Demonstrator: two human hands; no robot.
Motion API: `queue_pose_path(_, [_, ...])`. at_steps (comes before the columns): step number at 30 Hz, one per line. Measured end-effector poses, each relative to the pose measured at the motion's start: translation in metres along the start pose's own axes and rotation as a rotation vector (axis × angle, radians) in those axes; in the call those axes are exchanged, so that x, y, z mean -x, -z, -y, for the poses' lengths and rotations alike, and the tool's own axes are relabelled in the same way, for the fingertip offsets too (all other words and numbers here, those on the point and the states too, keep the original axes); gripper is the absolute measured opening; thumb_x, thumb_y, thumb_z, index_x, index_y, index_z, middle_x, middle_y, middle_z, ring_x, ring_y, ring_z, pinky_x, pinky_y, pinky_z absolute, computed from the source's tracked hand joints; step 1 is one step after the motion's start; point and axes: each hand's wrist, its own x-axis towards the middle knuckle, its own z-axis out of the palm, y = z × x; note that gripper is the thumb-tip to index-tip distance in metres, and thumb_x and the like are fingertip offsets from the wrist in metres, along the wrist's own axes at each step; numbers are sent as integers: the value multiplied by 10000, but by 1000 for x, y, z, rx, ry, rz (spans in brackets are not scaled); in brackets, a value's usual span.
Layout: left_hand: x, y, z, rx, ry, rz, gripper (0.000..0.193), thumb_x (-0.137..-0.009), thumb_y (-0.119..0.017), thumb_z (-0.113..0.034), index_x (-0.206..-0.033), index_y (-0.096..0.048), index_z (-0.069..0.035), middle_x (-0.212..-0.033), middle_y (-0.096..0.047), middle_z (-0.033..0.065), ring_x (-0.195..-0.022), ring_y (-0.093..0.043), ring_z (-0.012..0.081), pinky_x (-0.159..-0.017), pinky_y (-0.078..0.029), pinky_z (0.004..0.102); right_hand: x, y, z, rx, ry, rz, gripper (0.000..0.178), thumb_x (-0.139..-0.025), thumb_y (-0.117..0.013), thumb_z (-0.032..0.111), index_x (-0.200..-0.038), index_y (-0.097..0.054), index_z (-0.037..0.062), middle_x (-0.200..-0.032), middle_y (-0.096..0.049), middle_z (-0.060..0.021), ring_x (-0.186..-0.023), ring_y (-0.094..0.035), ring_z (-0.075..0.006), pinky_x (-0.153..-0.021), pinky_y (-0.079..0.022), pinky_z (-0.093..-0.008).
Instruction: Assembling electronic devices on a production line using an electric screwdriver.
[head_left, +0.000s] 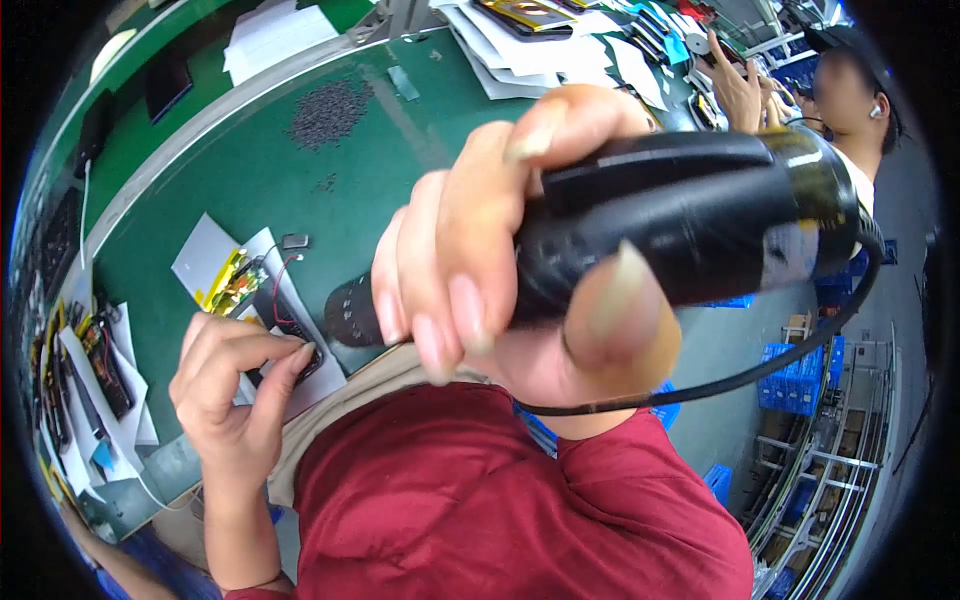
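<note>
A black electric screwdriver (660,215) with a cable at its upper end fills the middle right, close to the camera. My right hand (470,230) is wrapped round its barrel, thumb in front. The tool slants down to the left, and its bit is not visible. At the table's near edge, my left hand (235,375) pinches thumb and forefinger together at the lower end of an opened electronic device (282,305). The device lies on white paper, with red wires, a dark body and a yellow-edged circuit part (232,280). What the fingertips grip is hidden.
A heap of small dark pieces (330,112) lies on the green table (240,180). Papers and device parts pile up at the left (100,370) and the far side (510,60). A co-worker (845,95) is at the upper right, above blue crates (790,380). The screwdriver's cable (760,375) loops below my right hand.
</note>
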Motion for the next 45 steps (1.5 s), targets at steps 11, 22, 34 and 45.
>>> queue_pose_path(11, [27, -3, 12, 261, 122, -22, 125, -797, -831, -102, -854, -721, -90, -844, -692, 54, -818, -659, 263, -748, -500, 391, 14, -18, -24, 48, 102, 189, 446, -959, -741, 335, -1203, -454, 97, -758, -544, -8, -600, -561, -138, -592, -470, -323])
queue_pose_path(22, [32, -13, 19, 298, 25, -160, 91, -864, -769, -160, -867, -730, -78, -808, -668, 47, -818, -620, 271, -719, -503, 400, 4, -11, -15, 11, 49, 425, 427, -1008, -632, 406, -1300, -590, 97, -863, -594, -85, -713, -554, -209, -709, -438, -368])
queue_pose_path(34, [35, -23, 21, 329, -82, -169, 106, -867, -775, -187, -841, -716, -102, -816, -646, 53, -836, -626, 274, -715, -509, 402, 10, -12, -3, 53, 70, 275, 378, -951, -705, 275, -1158, -512, 24, -747, -450, 6, -597, -448, -80, -663, -382, -261])
queue_pose_path(45, [18, -4, 35, 260, -134, -134, 128, -810, -793, -215, -845, -748, -100, -779, -660, 54, -807, -650, 285, -736, -515, 412, -25, -7, 27, 128, -26, 302, 253, -798, -711, 251, -610, -547, 205, -580, -600, 81, -574, -566, -6, -721, -398, -206])
